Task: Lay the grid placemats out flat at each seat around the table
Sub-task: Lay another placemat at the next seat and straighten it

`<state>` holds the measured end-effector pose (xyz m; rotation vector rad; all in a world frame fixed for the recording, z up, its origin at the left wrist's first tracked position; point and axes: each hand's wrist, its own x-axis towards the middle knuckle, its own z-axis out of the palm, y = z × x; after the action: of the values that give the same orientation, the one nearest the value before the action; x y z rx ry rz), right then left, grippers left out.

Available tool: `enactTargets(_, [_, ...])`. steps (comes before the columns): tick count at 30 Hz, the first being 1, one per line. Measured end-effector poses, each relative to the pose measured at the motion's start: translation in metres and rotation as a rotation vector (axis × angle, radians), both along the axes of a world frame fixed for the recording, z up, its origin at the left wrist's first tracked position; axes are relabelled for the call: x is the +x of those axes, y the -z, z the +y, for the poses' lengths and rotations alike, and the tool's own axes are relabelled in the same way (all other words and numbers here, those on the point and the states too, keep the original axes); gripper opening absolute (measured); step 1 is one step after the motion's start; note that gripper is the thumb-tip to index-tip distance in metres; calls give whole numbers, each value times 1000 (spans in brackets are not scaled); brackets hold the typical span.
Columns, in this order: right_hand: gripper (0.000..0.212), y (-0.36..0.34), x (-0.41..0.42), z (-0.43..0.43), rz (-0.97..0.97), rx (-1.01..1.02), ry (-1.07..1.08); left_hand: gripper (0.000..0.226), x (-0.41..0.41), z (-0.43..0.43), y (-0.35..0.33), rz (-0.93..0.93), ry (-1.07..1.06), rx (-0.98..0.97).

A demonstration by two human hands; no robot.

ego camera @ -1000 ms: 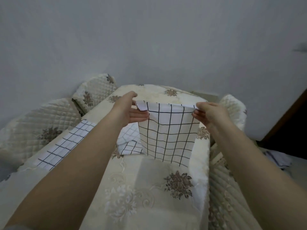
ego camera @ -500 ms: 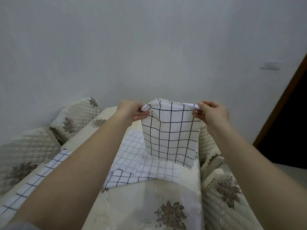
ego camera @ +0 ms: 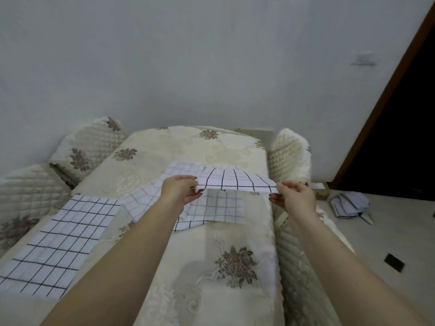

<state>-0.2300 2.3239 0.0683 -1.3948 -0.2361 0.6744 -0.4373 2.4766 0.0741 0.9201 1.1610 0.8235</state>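
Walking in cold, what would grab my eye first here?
Two bare arms reach over a cream floral table, the left hand and right hand pinching a grid placemat by its near corners, almost level in the air. Beneath it lie rumpled grid mats, and a flat mat lies at the table's left edge.

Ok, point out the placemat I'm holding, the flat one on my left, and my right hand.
held placemat (ego camera: 235, 181): head view, middle of its gridded top face.
flat placemat (ego camera: 58, 245): head view, centre of the cloth.
right hand (ego camera: 294, 196): head view, back of the hand.
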Motion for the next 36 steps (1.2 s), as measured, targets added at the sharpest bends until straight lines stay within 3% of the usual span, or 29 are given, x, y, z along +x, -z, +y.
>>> enactTargets(11, [21,127,-49,-74,314,-262,-16,9,-43,-79,112,23,61,-421])
enactTargets(20, [6,171,-75,-117,299,-416,-43,4,-66,-120,157,196,209,-479])
enactTargets(26, [5,183,-85,-137,316,-482,-43,8,-69,-142,176,274,197,-452])
enactTargets(36, [6,192,-103,-161,305,-481,-14,8,-98,-166,187,271,225,-467])
